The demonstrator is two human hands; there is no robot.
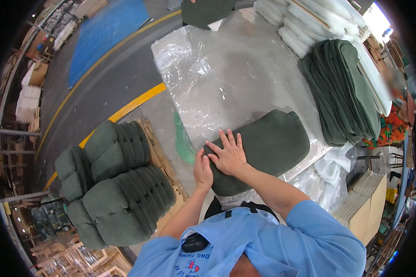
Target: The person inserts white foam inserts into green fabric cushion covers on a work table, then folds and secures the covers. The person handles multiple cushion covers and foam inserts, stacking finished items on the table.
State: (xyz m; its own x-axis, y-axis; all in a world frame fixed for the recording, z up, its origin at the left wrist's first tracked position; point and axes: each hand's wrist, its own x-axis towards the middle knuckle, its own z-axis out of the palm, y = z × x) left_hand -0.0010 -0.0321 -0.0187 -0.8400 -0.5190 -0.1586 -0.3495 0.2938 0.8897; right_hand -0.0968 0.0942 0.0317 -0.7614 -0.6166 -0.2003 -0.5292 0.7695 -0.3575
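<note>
A dark green fabric cushion (268,143) with rounded corners lies flat in front of me on the plastic-covered table. My right hand (229,156) rests on its top near the left end, fingers spread and palm down. At that same end, my left hand (203,171) is curled against the cushion's edge, its fingers close together and its thumb near the right hand. Whatever lies under the left fingers is hidden.
Clear plastic film (217,78) covers the table. Folded dark green covers (337,92) and white padding (309,23) are piled to the right. Tufted green cushions (125,203) stand on a pallet at left. Another green piece (208,11) lies at the far edge, touched by another person's hand.
</note>
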